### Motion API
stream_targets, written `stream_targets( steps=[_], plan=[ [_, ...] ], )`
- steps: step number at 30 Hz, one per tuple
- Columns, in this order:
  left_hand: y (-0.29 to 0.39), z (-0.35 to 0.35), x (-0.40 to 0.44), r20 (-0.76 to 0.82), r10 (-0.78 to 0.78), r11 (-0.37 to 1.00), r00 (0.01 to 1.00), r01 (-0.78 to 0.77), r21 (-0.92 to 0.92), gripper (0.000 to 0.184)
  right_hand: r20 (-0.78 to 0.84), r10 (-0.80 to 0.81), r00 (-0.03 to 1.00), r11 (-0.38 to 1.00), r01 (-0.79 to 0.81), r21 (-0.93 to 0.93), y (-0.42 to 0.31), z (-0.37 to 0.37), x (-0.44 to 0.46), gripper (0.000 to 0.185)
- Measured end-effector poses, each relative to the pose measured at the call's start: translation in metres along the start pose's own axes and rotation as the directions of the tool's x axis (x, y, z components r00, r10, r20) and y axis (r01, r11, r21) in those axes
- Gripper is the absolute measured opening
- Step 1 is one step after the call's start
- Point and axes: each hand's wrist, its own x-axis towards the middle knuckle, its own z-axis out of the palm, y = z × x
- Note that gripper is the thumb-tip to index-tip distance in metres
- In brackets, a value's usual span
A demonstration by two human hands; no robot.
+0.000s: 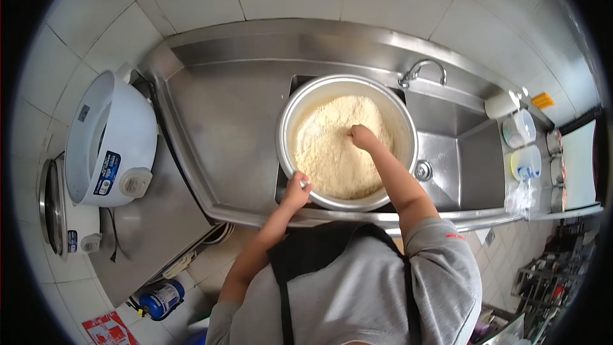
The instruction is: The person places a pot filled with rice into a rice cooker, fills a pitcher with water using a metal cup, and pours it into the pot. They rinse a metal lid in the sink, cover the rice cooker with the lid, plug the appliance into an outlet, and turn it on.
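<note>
A large round metal pot [285,129] sits over the steel sink, partly filled with pale yellowish grains [338,160] that look like uncooked rice. The grains are heaped towards the far side, with a hollow near the middle. My left hand [297,193] grips the pot's rim at the near left, thumb over the edge. Inside the pot, my right hand [363,137] is closed low over the grains, its fingertips at the hollow. Whatever its fingers hold, if anything, is hidden.
A steel drainboard [223,134] lies left of the pot. Right of it are a sink basin [482,172], a curved faucet [424,67] and plastic tubs [525,163]. Large white cookers [131,140] stand on the left counter. A blue cylinder [161,299] is below.
</note>
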Motion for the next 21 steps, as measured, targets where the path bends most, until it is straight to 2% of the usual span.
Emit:
stream_targets(
  steps=[3,4,5,6,7,8,9,11,13,14,15,16,17,18,20,21],
  plan=[
    [-0.004,0.003,-0.006,-0.027,-0.009,1.000,1.000,0.009,-0.015,0.027,-0.128,0.053,0.990,0.978,-0.077,-0.193,0.009,-0.032,0.019,0.033],
    [-0.001,0.002,-0.003,-0.041,0.034,0.999,0.999,-0.035,-0.026,0.027,-0.170,-0.109,0.979,0.877,0.014,-0.481,0.021,-0.042,0.027,0.034],
    [-0.003,0.001,-0.002,-0.021,0.026,0.998,0.999,-0.027,-0.059,0.027,-0.198,-0.124,0.972,0.843,-0.002,-0.538,0.040,-0.046,0.036,0.038],
    [0.000,0.001,-0.003,-0.027,0.025,0.999,0.999,-0.026,-0.027,0.026,-0.179,-0.175,0.968,0.665,-0.018,-0.746,0.065,-0.042,0.046,0.046],
    [0.005,0.001,-0.006,-0.032,0.022,1.000,0.999,-0.022,0.005,0.026,-0.030,-0.148,0.989,0.532,0.054,-0.845,0.073,-0.058,0.036,0.055],
    [0.008,-0.001,-0.006,-0.043,0.023,0.999,0.999,-0.022,0.037,0.026,-0.040,-0.181,0.983,0.442,0.045,-0.896,0.090,-0.060,0.018,0.063],
    [0.009,-0.003,-0.005,-0.041,0.005,1.000,0.999,-0.005,0.017,0.026,0.077,-0.162,0.984,0.245,0.116,-0.963,0.124,-0.043,0.024,0.069],
    [0.005,-0.001,-0.006,-0.027,-0.036,0.999,0.999,0.036,-0.029,0.026,0.288,0.048,0.957,0.306,0.260,-0.916,0.108,-0.049,-0.021,0.075],
    [0.009,0.001,-0.012,-0.044,-0.018,0.998,0.999,0.016,-0.057,0.025,0.129,0.174,0.976,0.666,-0.020,-0.746,0.103,-0.002,-0.060,0.068],
    [0.011,0.000,-0.012,-0.055,0.000,0.998,0.998,-0.004,-0.067,0.025,0.349,0.176,0.920,0.682,0.141,-0.718,0.095,0.012,-0.078,0.062],
    [0.011,0.000,-0.011,-0.033,-0.048,0.996,0.998,0.046,-0.071,0.029,0.544,0.170,0.822,0.696,0.290,-0.657,0.082,0.020,-0.088,0.056],
    [0.006,0.003,-0.009,-0.130,0.026,1.000,0.991,-0.025,0.007,0.033,0.581,0.226,0.782,0.849,0.134,-0.511,0.071,0.026,-0.096,0.049],
    [0.002,0.009,-0.009,-0.223,0.103,0.992,0.969,-0.085,0.090,0.037,0.629,0.264,0.731,0.938,-0.041,-0.345,0.066,0.030,-0.097,0.042],
    [-0.004,0.013,-0.011,-0.305,0.181,0.975,0.935,-0.130,0.180,0.041,0.696,0.155,0.701,0.970,0.025,-0.241,0.068,0.031,-0.090,0.038],
    [-0.006,0.019,-0.015,-0.365,0.161,0.986,0.917,-0.132,0.102,0.049,0.788,-0.072,0.611,0.991,0.136,-0.015,0.073,0.023,-0.062,0.032],
    [-0.004,0.021,-0.017,-0.394,0.148,0.989,0.907,-0.135,0.060,0.053,0.674,-0.213,0.707,0.977,0.130,0.172,0.062,-0.010,-0.062,0.030]
  ],
)
